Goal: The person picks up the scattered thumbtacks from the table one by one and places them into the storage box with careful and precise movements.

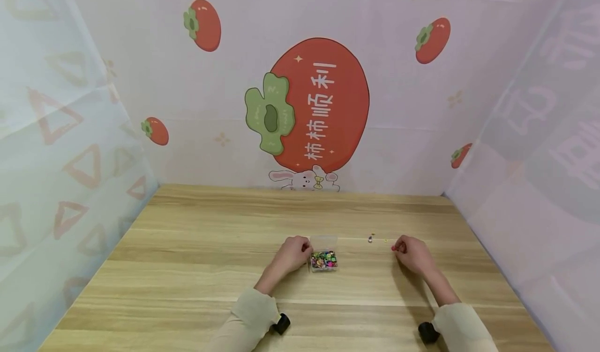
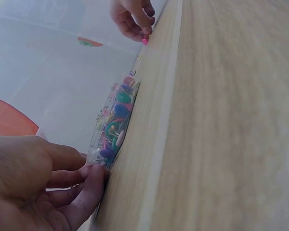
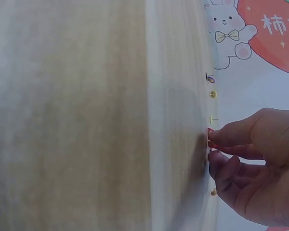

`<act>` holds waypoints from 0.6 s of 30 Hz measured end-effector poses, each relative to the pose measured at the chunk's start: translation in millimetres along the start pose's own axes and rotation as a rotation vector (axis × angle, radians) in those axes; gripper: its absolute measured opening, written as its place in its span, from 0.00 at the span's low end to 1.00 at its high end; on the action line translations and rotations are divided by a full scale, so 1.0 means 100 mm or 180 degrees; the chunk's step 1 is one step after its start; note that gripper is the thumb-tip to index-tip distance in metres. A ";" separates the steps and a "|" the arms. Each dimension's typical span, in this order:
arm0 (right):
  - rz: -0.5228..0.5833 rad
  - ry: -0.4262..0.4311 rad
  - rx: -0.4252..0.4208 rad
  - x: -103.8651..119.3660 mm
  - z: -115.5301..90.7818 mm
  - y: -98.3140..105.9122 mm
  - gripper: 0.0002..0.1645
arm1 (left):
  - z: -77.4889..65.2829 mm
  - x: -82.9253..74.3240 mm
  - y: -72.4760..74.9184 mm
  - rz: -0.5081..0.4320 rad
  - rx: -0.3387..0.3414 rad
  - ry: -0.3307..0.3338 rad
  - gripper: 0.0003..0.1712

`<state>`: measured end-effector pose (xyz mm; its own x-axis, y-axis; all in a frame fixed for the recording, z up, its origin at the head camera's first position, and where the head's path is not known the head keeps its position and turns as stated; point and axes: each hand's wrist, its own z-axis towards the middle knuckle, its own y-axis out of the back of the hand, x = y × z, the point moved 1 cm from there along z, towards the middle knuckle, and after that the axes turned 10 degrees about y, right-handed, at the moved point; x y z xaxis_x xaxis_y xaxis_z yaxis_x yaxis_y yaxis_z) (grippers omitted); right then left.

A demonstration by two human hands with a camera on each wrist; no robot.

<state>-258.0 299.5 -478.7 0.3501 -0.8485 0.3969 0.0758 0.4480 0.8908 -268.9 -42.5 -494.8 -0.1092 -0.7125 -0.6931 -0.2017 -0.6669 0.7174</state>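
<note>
A small clear plastic box (image 1: pixel 323 269) of multicoloured thumbtacks (image 1: pixel 323 259) lies on the table, its clear lid (image 1: pixel 324 241) raised at the back. My left hand (image 1: pixel 291 254) holds the box at its left end; in the left wrist view the thumb and fingers close in at the box corner. Off to the right, my right hand (image 1: pixel 414 254) pinches a pinkish-red thumbtack (image 3: pixel 211 138) between thumb and fingertips, low over the table. A few loose thumbtacks, one of them yellow (image 1: pixel 385 240), lie between the box and the right hand.
The wood-grain table (image 1: pixel 197 289) meets a printed cloth backdrop (image 1: pixel 398 133) along its back edge, with cloth sides left and right. In the right wrist view a gold-coloured thumbtack (image 3: pixel 213 192) shows just beyond the right hand's fingers.
</note>
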 end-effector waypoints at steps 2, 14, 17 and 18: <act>0.0003 -0.0012 -0.0015 0.00 0.00 0.01 0.04 | 0.00 0.00 0.00 0.0009 0.0003 -0.0002 0.11; -0.0077 -0.0141 -0.0128 0.07 -0.02 0.03 0.05 | 0.01 -0.01 -0.01 0.0019 0.0004 -0.0015 0.11; -0.0008 -0.0128 -0.0181 0.17 -0.03 0.04 0.03 | 0.01 -0.01 -0.01 -0.0010 -0.0015 -0.0040 0.10; 0.0009 -0.0104 -0.0199 0.21 -0.03 0.03 0.03 | 0.00 -0.01 0.00 -0.0017 -0.0021 -0.0044 0.10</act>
<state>-247.6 283.9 -468.2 0.3198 -0.8555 0.4073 0.1335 0.4663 0.8745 -269.2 -41.4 -494.5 -0.1218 -0.7059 -0.6977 -0.1960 -0.6720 0.7141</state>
